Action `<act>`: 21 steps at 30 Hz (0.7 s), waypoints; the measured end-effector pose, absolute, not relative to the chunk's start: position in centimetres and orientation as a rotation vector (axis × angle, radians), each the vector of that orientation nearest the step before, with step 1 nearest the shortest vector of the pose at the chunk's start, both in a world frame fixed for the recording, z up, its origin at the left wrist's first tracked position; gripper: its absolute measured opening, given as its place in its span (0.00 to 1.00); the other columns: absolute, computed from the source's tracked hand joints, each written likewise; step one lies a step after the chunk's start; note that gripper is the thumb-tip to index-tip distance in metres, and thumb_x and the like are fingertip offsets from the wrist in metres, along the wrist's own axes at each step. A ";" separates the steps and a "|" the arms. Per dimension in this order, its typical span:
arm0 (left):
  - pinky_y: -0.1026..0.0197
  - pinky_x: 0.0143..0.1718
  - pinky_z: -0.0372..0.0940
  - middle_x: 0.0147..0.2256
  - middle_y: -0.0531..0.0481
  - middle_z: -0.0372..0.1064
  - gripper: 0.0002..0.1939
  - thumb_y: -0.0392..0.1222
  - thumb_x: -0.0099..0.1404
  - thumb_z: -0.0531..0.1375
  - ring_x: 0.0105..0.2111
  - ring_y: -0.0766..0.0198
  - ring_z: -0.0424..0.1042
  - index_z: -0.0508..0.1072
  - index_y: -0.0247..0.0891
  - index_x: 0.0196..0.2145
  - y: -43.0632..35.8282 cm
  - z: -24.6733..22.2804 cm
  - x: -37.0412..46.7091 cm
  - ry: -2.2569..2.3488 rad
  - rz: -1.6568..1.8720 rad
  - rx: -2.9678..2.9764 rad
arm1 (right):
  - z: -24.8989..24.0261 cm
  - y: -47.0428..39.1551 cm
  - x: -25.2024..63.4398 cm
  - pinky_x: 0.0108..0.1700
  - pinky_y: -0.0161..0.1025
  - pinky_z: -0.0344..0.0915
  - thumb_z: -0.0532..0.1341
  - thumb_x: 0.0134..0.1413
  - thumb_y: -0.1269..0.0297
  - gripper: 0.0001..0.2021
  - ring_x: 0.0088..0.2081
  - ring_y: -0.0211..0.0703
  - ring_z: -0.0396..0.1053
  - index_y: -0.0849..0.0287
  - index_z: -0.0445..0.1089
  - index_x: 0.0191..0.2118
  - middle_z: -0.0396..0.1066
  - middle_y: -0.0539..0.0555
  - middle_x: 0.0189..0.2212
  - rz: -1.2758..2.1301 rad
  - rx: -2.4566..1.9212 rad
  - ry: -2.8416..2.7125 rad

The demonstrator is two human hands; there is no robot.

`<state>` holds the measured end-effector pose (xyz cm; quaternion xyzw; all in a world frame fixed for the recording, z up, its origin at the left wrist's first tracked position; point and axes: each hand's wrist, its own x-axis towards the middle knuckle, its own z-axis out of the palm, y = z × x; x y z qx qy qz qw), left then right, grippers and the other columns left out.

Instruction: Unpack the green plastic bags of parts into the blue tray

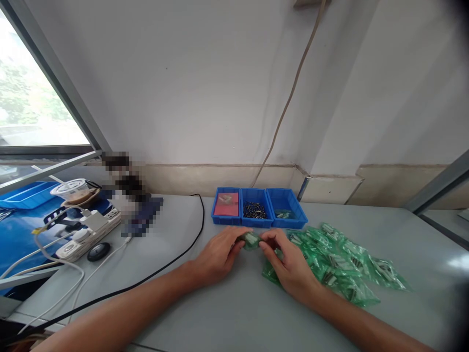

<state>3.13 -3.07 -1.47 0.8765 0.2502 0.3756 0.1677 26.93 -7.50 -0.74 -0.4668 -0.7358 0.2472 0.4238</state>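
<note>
Between my two hands is a small green plastic bag (251, 239) with pale pieces showing through it. My left hand (222, 254) pinches its left end, and my right hand (287, 264) grips its right end between thumb and fingers. Beside and partly behind my right hand lies a heap of green plastic bags (342, 259), each with metal-looking parts inside. Just beyond my hands stand three joined blue bins: the left bin (213, 215) holds a pink sheet, the middle bin (269, 213) many dark screw-like pieces, the right bin (298, 208) a few small bagged parts.
A black cable (164, 264) crosses the grey table (234, 318) on the left. Further left are a white power strip (69, 249), a black mouse-like object (98, 251), white cords and a lidded drink cup (75, 190). A wall (205, 88) rises behind the bins.
</note>
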 end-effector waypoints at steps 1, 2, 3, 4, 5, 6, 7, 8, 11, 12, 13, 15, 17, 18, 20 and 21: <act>0.52 0.52 0.73 0.54 0.42 0.74 0.19 0.39 0.82 0.51 0.48 0.57 0.75 0.62 0.42 0.68 -3.1 -1.7 3.1 0.735 1.065 2.490 | -0.8 -7.5 26.9 0.39 0.41 0.69 0.55 0.77 0.58 0.06 0.37 0.45 0.71 0.51 0.66 0.46 0.71 0.51 0.37 0.667 -1.189 -1.781; 0.53 0.51 0.73 0.55 0.42 0.74 0.21 0.39 0.82 0.52 0.45 0.58 0.76 0.60 0.43 0.69 -3.1 -1.8 3.1 0.757 1.061 2.488 | -0.9 -7.4 26.9 0.38 0.40 0.69 0.56 0.76 0.57 0.06 0.36 0.45 0.71 0.51 0.65 0.46 0.70 0.50 0.36 0.708 -1.194 -1.727; 0.53 0.50 0.74 0.55 0.42 0.74 0.23 0.39 0.81 0.52 0.44 0.59 0.76 0.58 0.43 0.70 -3.1 -1.9 3.0 0.766 1.061 2.489 | -0.9 -7.4 26.9 0.37 0.40 0.69 0.57 0.76 0.56 0.06 0.35 0.44 0.70 0.51 0.64 0.46 0.69 0.49 0.35 0.736 -1.189 -1.684; 0.53 0.49 0.74 0.54 0.42 0.74 0.24 0.38 0.81 0.52 0.43 0.59 0.75 0.57 0.44 0.71 -3.1 -1.9 3.0 0.756 1.064 2.494 | -0.9 -7.4 26.9 0.37 0.39 0.69 0.57 0.76 0.56 0.07 0.34 0.44 0.69 0.51 0.64 0.46 0.69 0.49 0.35 0.751 -1.179 -1.656; 0.53 0.50 0.74 0.54 0.43 0.74 0.24 0.37 0.80 0.52 0.45 0.59 0.75 0.58 0.44 0.70 -3.1 -1.9 3.1 0.731 1.065 2.502 | -0.9 -7.3 26.9 0.36 0.39 0.68 0.57 0.76 0.55 0.07 0.33 0.43 0.69 0.51 0.64 0.46 0.68 0.49 0.35 0.757 -1.172 -1.648; 0.53 0.51 0.74 0.54 0.42 0.74 0.23 0.35 0.80 0.52 0.47 0.58 0.75 0.60 0.44 0.69 -3.1 -1.8 3.1 0.697 1.064 2.512 | -0.8 -7.3 26.9 0.35 0.39 0.68 0.56 0.76 0.55 0.07 0.33 0.43 0.69 0.51 0.65 0.46 0.68 0.49 0.34 0.755 -1.169 -1.655; 0.53 0.53 0.73 0.54 0.42 0.74 0.22 0.33 0.79 0.51 0.50 0.57 0.75 0.62 0.43 0.68 -3.1 -1.6 3.2 0.668 1.061 2.520 | -0.7 -7.3 26.9 0.35 0.39 0.67 0.55 0.76 0.55 0.08 0.32 0.43 0.68 0.51 0.66 0.46 0.68 0.49 0.34 0.748 -1.170 -1.675; 0.52 0.54 0.72 0.54 0.42 0.74 0.22 0.32 0.79 0.51 0.52 0.56 0.74 0.64 0.43 0.66 -3.0 -1.5 3.2 0.651 1.061 2.526 | -0.6 -7.4 26.9 0.34 0.39 0.67 0.54 0.77 0.55 0.08 0.32 0.43 0.68 0.51 0.67 0.46 0.69 0.49 0.34 0.737 -1.173 -1.700; 0.51 0.55 0.71 0.54 0.41 0.73 0.19 0.34 0.79 0.53 0.54 0.55 0.73 0.67 0.42 0.64 -2.9 -1.4 3.2 0.684 1.097 2.527 | -0.3 -7.6 27.0 0.36 0.40 0.69 0.53 0.77 0.58 0.10 0.34 0.44 0.70 0.51 0.70 0.49 0.73 0.52 0.39 0.699 -1.163 -1.772; 0.51 0.55 0.71 0.53 0.41 0.74 0.18 0.35 0.79 0.55 0.53 0.54 0.73 0.67 0.42 0.64 -2.9 -1.4 3.2 0.699 1.113 2.529 | -0.3 -7.6 26.9 0.37 0.40 0.69 0.53 0.77 0.60 0.10 0.36 0.44 0.71 0.50 0.71 0.50 0.74 0.52 0.41 0.686 -1.149 -1.795; 0.51 0.54 0.71 0.52 0.41 0.75 0.17 0.37 0.79 0.56 0.51 0.54 0.74 0.68 0.41 0.62 -2.8 -1.4 3.2 0.713 1.120 2.534 | -0.2 -7.6 26.9 0.39 0.41 0.70 0.53 0.77 0.61 0.10 0.37 0.45 0.72 0.50 0.71 0.51 0.74 0.53 0.42 0.673 -1.132 -1.822; 0.53 0.49 0.70 0.46 0.43 0.77 0.11 0.40 0.80 0.56 0.45 0.56 0.74 0.72 0.39 0.56 -2.8 -1.4 3.2 0.741 1.124 2.554 | -0.2 -7.7 26.8 0.41 0.42 0.71 0.53 0.76 0.64 0.10 0.39 0.46 0.73 0.50 0.70 0.53 0.73 0.54 0.42 0.629 -1.097 -1.885; 0.57 0.42 0.68 0.37 0.46 0.76 0.10 0.43 0.82 0.54 0.37 0.58 0.72 0.75 0.38 0.47 -2.8 -1.3 3.3 0.773 1.111 2.581 | -0.1 -7.6 26.8 0.41 0.43 0.72 0.55 0.74 0.65 0.09 0.38 0.46 0.72 0.51 0.70 0.53 0.71 0.54 0.40 0.557 -1.083 -1.935; 0.58 0.39 0.67 0.34 0.48 0.74 0.13 0.44 0.82 0.53 0.34 0.59 0.70 0.74 0.37 0.42 -2.9 -1.3 3.3 0.785 1.097 2.597 | -0.1 -7.6 26.8 0.41 0.43 0.72 0.56 0.74 0.65 0.08 0.38 0.46 0.72 0.51 0.70 0.52 0.70 0.54 0.40 0.519 -1.083 -1.949; 0.59 0.37 0.65 0.31 0.49 0.71 0.18 0.46 0.83 0.51 0.32 0.61 0.67 0.72 0.38 0.37 -3.0 -1.2 3.4 0.794 1.062 2.627 | -0.1 -7.6 26.8 0.39 0.43 0.73 0.57 0.73 0.63 0.07 0.36 0.45 0.72 0.51 0.71 0.51 0.69 0.55 0.42 0.471 -1.099 -1.956; 0.59 0.37 0.64 0.30 0.49 0.70 0.20 0.47 0.84 0.50 0.31 0.61 0.67 0.71 0.38 0.36 -3.0 -1.1 3.4 0.799 1.044 2.636 | -0.2 -7.6 26.8 0.39 0.43 0.73 0.57 0.74 0.63 0.06 0.36 0.45 0.72 0.52 0.71 0.49 0.69 0.56 0.43 0.469 -1.106 -1.959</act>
